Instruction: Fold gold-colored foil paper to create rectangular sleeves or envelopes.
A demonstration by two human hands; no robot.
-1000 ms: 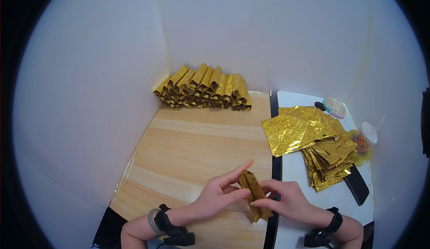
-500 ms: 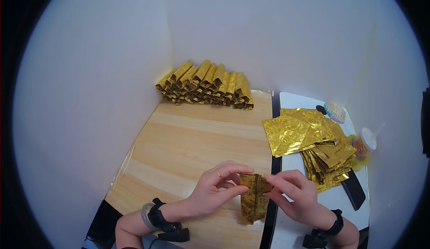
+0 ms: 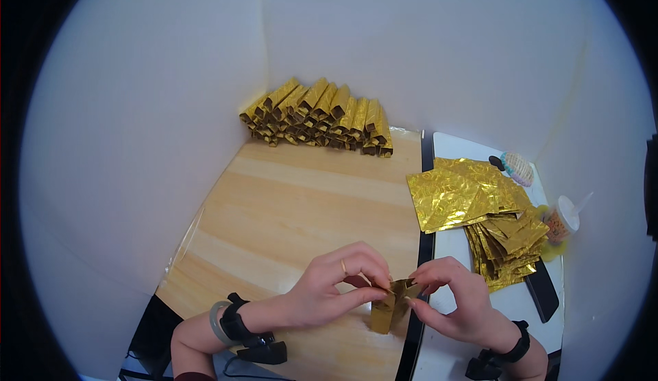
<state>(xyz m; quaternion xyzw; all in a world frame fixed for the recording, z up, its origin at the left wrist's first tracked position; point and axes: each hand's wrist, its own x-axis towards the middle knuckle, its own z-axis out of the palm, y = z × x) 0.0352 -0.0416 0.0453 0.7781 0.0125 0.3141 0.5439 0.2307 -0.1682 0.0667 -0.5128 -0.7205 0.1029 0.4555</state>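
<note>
Between my two hands a folded piece of gold foil paper (image 3: 382, 318) stands partly opened out, its upper end toward me spread into a hollow shape. My left hand (image 3: 348, 281) pinches its left upper edge between thumb and fingers. On the other side, the thumb and fingers of my right hand (image 3: 456, 297) grip the right upper edge. Both hands are over the right front part of the wooden board, close to the black strip. Fingertips hide part of the paper's rim.
Many folded gold paper tubes (image 3: 322, 117) are stacked at the back of the wooden board (image 3: 288, 210). To the right, flat gold sheets (image 3: 452, 196) and a fanned pile of folded gold pieces (image 3: 507, 247) lie near a dark phone-like slab (image 3: 543, 292) and a lidded cup (image 3: 563, 218).
The gold paper was held as a flatter panel with a centre seam; now it is bent open into a hollow form. Both hands' fingers have curled in closer on its upper edges.
</note>
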